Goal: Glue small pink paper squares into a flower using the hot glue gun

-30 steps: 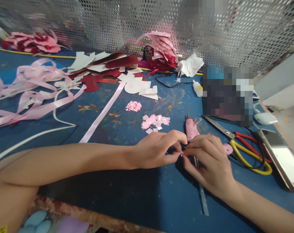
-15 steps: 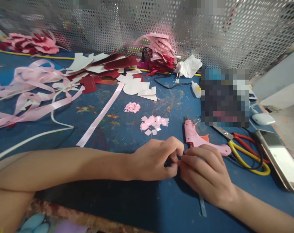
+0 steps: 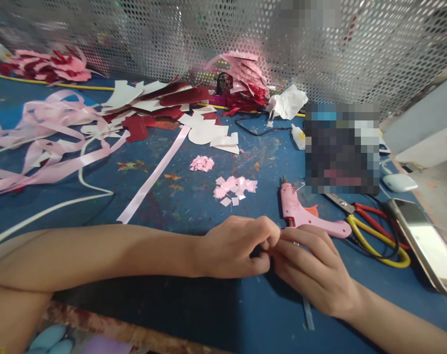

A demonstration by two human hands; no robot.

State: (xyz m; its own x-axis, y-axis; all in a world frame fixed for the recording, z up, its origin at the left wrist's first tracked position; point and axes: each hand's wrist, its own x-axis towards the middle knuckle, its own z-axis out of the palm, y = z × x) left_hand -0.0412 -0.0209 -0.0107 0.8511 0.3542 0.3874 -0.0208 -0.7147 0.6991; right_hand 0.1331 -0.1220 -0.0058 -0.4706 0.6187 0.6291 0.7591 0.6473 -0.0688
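My left hand (image 3: pixel 241 246) is closed in a pinch, its fingertips meeting those of my right hand (image 3: pixel 312 265). The right fingers are bent and pressed together at the same spot. Whatever lies between the fingertips is hidden. Just beyond the right hand a pink glue gun (image 3: pixel 300 211) lies on its side. A clear glue stick (image 3: pixel 308 313) pokes out below the right hand. Ahead of the left hand are small pink ribbon squares (image 3: pixel 234 187), and behind them a little heap of folded pink pieces (image 3: pixel 202 163).
Scissors (image 3: pixel 371 231) with red and yellow handles and a phone (image 3: pixel 426 246) lie at the right. A pink ribbon strip (image 3: pixel 153 177), white paper scraps (image 3: pixel 209 132) and loose ribbon (image 3: pixel 54 123) lie left and centre. A perforated metal panel (image 3: pixel 164 34) stands behind.
Both hands have dipped very slightly toward me, fingertips still together. The things on the table stay where they were.
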